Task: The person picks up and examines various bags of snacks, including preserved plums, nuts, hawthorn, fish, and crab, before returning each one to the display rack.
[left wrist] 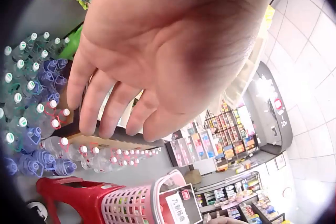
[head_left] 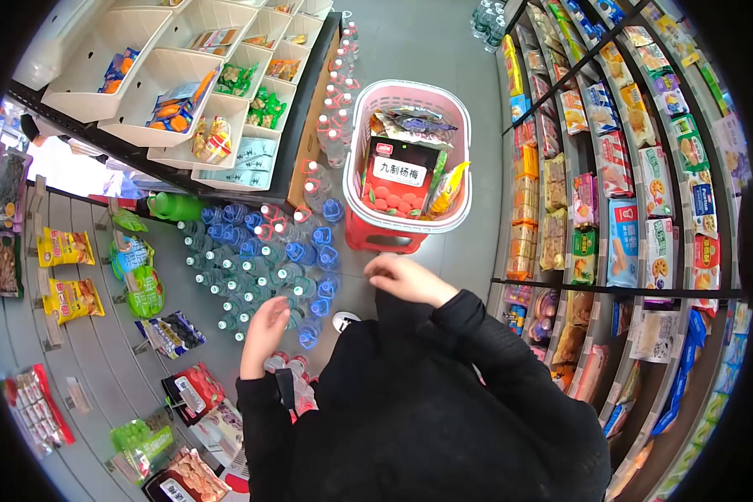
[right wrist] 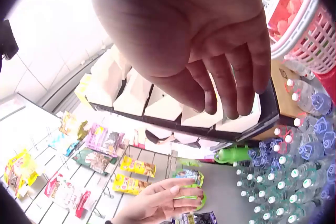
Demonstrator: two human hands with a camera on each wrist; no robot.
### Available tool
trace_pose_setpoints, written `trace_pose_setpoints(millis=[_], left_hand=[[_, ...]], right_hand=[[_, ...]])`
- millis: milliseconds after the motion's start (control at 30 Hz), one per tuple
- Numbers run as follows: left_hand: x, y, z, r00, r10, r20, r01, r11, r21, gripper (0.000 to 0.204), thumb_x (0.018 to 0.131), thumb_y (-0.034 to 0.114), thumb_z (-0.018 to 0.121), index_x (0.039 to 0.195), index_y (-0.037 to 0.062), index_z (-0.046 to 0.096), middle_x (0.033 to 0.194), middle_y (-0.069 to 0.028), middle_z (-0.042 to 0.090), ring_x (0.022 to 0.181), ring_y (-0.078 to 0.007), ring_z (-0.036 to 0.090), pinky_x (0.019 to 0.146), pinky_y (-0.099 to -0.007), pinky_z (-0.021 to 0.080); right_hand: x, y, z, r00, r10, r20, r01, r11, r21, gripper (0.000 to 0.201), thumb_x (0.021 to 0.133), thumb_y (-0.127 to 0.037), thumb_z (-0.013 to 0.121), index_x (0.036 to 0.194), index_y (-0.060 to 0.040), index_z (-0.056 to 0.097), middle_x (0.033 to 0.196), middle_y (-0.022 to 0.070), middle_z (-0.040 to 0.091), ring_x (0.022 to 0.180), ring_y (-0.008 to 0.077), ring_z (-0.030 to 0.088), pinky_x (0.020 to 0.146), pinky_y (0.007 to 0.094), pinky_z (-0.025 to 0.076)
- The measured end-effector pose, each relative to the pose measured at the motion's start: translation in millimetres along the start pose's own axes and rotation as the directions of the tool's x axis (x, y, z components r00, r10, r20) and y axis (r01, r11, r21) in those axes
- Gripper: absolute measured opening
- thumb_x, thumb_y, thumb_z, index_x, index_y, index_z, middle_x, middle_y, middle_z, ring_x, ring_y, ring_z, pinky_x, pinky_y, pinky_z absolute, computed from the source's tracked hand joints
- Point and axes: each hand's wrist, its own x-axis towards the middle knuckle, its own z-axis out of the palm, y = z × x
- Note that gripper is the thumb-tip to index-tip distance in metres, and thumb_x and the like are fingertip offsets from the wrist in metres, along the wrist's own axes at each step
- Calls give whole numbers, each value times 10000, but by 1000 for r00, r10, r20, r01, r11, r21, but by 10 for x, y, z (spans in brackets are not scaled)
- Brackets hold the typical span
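Shop aisle: grey floor, with snack shelves on the right.
Pink basket: above a red base, ahead of the person; bottles stand beside its left side.
Hands: left hand open and empty; right hand empty, fingers loosely bent, near the base.
Risk: a knock could spill the yellow packet leaning by the rim; leftward drift could topple bottles.
Direction: basket mouth faces up, long axis running away from the person.

Through my camera I see grey floor between the bin stand and stocked shelves, slatted wall near the stand
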Motion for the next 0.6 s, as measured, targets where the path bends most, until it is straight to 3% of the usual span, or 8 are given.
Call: trace_pose_setpoints(millis=[200,267,333,400,467,533,567,600], left_hand=[[566,617,497,991,78,112,-85,995,55,321,796,146,543,1077,5,480,1022,-134,550,935,-211,545,779,-305,435],[854,832,694,981,86,175,-94,995,39,316,801,140,540,1076,-1,480,1028,-117,546,946,-191,533,798,-298,427],[1179,1095,894,967,120,226,-137,989,61,299,803,128,533,1067,-6,490,1013,-102,549,943,-160,526,808,-283,421],[1526,1228,1141,948,179,264,-214,970,114,274,794,122,531,1037,-3,513,980,-106,563,920,-154,535,793,-282,427],[1781,1474,1348,926,171,336,-239,955,173,264,784,129,522,1013,-2,527,947,-119,576,894,-179,550,777,-295,434],[2078,1461,1580,876,260,406,-358,915,187,296,781,172,493,1023,4,521,981,-149,560,909,-220,545,787,-316,426],[2341,1182,1814,876,342,340,-412,897,159,302,752,187,497,990,6,535,926,-159,576,847,-244,566,749,-333,444],[2189,1657,1736,943,96,318,-221,896,385,288,722,212,503,908,1,564,828,-170,594,764,-280,585,698,-364,459]], right_hand=[[89,195,-808,985,80,-151,-84,996,-21,193,754,-83,539,925,5,535,841,109,577,765,168,565,678,274,447],[222,324,-1102,967,10,-254,-18,999,-27,202,743,-69,551,932,1,532,882,112,559,754,172,560,664,273,445],[391,492,-1335,897,60,-437,-92,994,-53,229,725,-47,560,948,-12,525,897,108,537,748,177,552,649,276,444],[577,602,-1578,849,-103,-519,-12,977,-213,305,686,-28,584,980,-12,507,893,106,527,811,202,530,693,295,435],[750,798,-1793,840,-263,-476,41,903,-427,361,695,-66,596,1035,-16,485,993,145,507,931,283,498,820,347,392],[915,1008,-1912,864,-319,-389,46,821,-570,449,716,-102,587,1124,2,432,1071,185,491,1006,314,472,863,367,368],[1010,974,-1952,912,-265,-312,48,826,-562,465,713,-89,586,1136,16,423,1080,202,492,1016,327,470,871,366,366],[1080,994,-1953,936,-227,-269,41,830,-557,457,708,-68,581,1126,28,424,1064,213,501,999,341,480,866,367,371]])
